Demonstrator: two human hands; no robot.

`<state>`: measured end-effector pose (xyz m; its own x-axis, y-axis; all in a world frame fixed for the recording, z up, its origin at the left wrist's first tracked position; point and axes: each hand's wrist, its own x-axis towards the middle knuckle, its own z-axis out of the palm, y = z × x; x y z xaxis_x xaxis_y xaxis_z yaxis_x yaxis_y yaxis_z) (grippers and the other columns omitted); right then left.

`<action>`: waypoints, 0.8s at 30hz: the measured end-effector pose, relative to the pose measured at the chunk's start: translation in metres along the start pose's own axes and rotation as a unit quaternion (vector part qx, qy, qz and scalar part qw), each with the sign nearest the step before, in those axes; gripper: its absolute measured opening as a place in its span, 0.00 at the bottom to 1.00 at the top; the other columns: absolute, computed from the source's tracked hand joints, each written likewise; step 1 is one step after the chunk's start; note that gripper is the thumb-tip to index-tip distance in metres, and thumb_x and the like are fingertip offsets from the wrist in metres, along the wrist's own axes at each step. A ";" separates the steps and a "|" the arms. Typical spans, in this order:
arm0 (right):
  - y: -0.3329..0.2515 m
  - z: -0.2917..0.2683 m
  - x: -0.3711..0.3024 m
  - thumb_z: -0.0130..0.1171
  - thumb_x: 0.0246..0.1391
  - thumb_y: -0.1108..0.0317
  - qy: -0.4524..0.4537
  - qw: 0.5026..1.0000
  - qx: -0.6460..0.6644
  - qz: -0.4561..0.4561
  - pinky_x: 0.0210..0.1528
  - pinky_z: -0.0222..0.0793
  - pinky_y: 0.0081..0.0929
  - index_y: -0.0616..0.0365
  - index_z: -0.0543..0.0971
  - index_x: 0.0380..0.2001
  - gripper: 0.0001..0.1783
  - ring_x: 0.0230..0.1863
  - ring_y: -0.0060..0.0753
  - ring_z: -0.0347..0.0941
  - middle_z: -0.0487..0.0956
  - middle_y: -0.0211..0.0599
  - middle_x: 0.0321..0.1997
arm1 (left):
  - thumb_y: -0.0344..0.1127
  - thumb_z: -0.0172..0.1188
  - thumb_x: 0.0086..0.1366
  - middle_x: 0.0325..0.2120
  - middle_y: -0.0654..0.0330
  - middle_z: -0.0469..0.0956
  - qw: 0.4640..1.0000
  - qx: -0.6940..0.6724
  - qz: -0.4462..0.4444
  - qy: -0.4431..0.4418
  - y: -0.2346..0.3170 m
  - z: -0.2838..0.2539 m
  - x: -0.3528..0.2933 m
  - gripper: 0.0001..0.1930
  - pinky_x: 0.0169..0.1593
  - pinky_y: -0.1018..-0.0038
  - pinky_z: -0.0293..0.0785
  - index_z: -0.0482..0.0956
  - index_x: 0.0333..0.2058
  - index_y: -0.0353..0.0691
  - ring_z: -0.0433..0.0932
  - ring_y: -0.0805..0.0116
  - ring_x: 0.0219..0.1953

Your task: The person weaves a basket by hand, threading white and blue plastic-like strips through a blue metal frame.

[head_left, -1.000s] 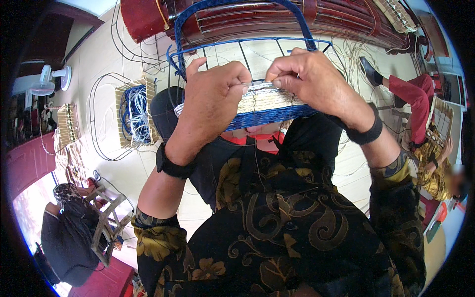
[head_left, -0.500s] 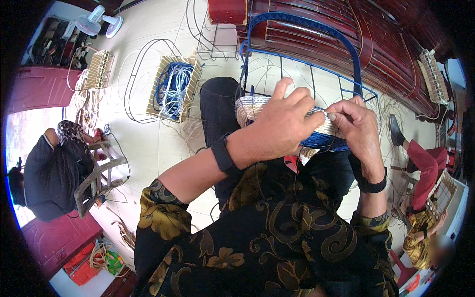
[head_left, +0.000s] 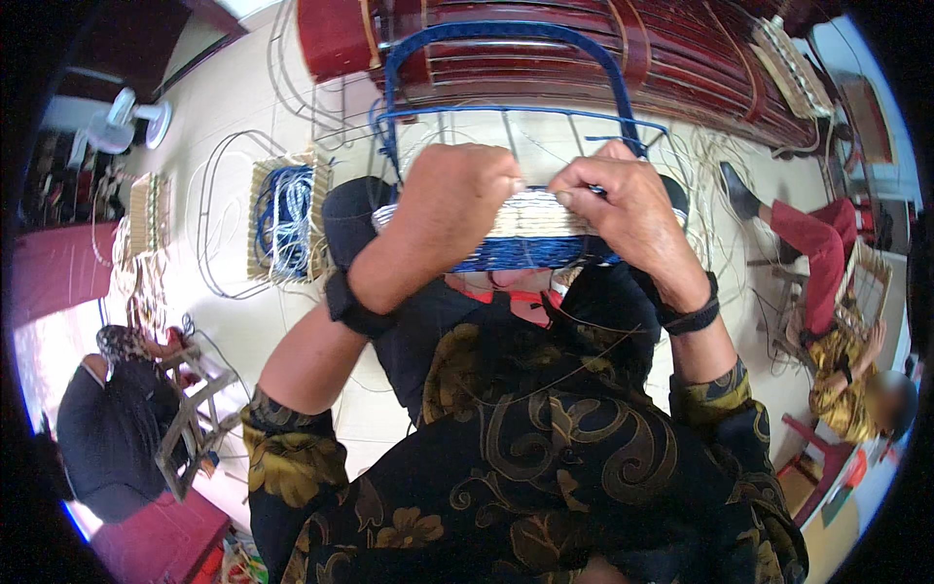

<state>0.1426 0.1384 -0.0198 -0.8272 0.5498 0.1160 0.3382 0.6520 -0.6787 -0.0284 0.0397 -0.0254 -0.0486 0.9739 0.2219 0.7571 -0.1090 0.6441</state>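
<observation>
A partly woven basket of blue, cream and white cord-like strands (head_left: pixel 525 255) is found just off centre toward 1 o'clock, above the person's lap. Its ribbed weave runs in bands: glossy blue lowest, cream above, white along the worked edge. Bare dark wire ribs rise beyond to a slim blue-wrapped rim (head_left: pixel 564 112), and a broad, blue-wrapped arched handle (head_left: pixel 506 32) stands toward 12 o'clock.

The left hand (head_left: pixel 465 200) is curled at the white edge, thumb near forefinger. The right hand (head_left: pixel 628 200) faces it, fingers bent, thumb tip near the same edge. Whether either grips a strand cannot be told. Both wrists carry black fabric bands (head_left: pixel 691 310).

At 10 o'clock, a rectangular tan slatted container (head_left: pixel 255 243) holds loosely coiled blue and white strands (head_left: pixel 290 219); a rounded dark wire frame (head_left: pixel 201 234) lies beside it on the pale, smooth floor (head_left: pixel 375 389). Dark red, glossy slatted wooden furniture (head_left: pixel 700 68) spans 12 to 1 o'clock. Loose pale strands (head_left: pixel 715 146) tangle at 2 o'clock. A co-worker in maroon trousers (head_left: pixel 827 238) sits at 3 o'clock.
</observation>
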 end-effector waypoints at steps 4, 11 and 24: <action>0.000 0.003 0.003 0.58 0.42 0.72 -0.012 1.000 0.014 -0.001 0.33 0.60 0.28 0.56 0.77 0.23 0.01 0.25 0.34 0.62 0.74 0.34 0.18 | 0.30 0.55 0.53 0.18 0.55 0.75 0.997 -0.061 -0.022 -0.038 -0.009 -0.008 0.005 0.05 0.28 0.77 0.68 0.76 0.24 0.34 0.74 0.70 0.21; -0.001 0.004 0.010 0.58 0.43 0.70 -0.031 0.999 0.038 0.017 0.34 0.60 0.30 0.55 0.77 0.22 0.02 0.24 0.35 0.64 0.74 0.34 0.17 | 0.32 0.57 0.53 0.17 0.60 0.74 0.967 -0.201 -0.146 -0.057 -0.018 -0.017 0.008 0.07 0.29 0.78 0.67 0.78 0.25 0.32 0.71 0.77 0.23; 0.005 0.013 0.021 0.59 0.41 0.71 -0.047 0.997 0.047 0.031 0.36 0.62 0.29 0.54 0.79 0.23 0.02 0.26 0.35 0.67 0.77 0.35 0.21 | 0.36 0.52 0.62 0.25 0.55 0.77 0.873 -0.458 -0.123 0.117 -0.036 -0.076 0.010 0.12 0.36 0.77 0.73 0.75 0.32 0.31 0.77 0.71 0.34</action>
<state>0.1208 0.1464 -0.0306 -0.8456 0.5338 0.0058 0.3509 0.5640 -0.7475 -0.1059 0.0387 0.0091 -0.3489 0.9347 0.0682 -0.1274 -0.1194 0.9846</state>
